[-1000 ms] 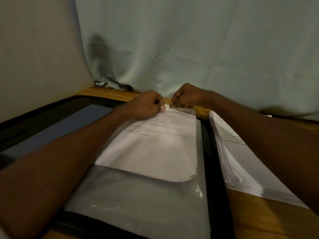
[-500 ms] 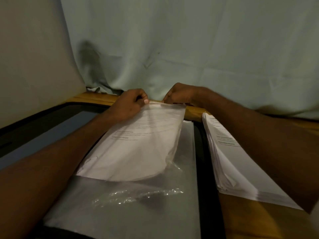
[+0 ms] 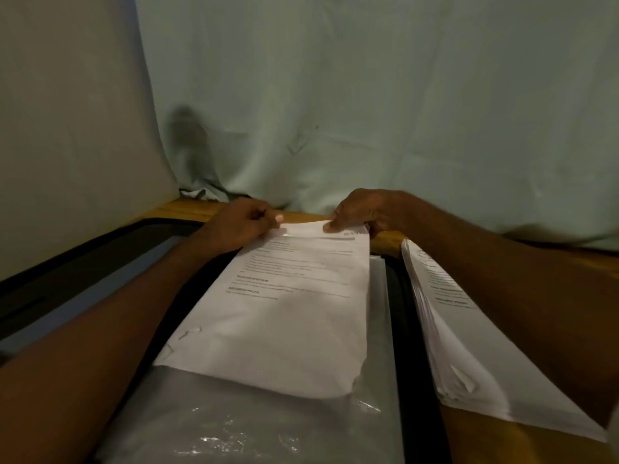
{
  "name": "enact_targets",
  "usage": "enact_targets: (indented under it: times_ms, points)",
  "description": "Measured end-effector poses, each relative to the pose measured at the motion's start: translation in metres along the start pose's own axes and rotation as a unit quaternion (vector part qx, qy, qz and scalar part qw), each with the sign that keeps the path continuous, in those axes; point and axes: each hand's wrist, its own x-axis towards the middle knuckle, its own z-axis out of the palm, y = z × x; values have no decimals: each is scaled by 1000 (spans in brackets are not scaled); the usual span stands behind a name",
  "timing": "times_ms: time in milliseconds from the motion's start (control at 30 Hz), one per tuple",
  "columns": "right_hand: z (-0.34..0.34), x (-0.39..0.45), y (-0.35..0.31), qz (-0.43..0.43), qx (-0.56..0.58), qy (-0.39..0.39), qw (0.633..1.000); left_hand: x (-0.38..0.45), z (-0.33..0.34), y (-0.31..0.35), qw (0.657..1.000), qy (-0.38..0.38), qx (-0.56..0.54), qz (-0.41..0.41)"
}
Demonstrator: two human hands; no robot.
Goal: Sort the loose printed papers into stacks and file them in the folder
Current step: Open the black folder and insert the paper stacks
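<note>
The left hand (image 3: 239, 224) is curled at the far left corner of a printed sheet (image 3: 284, 316), thumb and fingers pinching its top edge. The right hand (image 3: 360, 212) does the same at the far edge a little to the right, its fingertips (image 3: 330, 226) pressed down on the paper's lip. The two hands sit close together with a short strip of white edge showing between them.

The sheet they hold carries lines of black print across its upper half; the words are too blurred to read. It lies on a clear plastic sleeve (image 3: 234, 420), which glints with creases nearer the person, and I cannot tell whether the paper is inside the sleeve or only on top of it. The sleeve belongs to an open black folder (image 3: 412, 346), whose dark border runs along both sides.

Just beside the folder, on the right, a thick stack of printed papers (image 3: 469, 356) rests on the wooden table (image 3: 502, 440), partly under the right forearm. A pale green cloth (image 3: 368, 95) hangs behind everything.
</note>
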Motion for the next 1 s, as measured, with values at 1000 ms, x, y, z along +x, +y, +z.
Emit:
enact_targets:
  times_ms: [1000]
  points:
    - [-4, 6, -35, -30, -121, -164, 979, 2, 1, 1, 1000, 5, 3, -18]
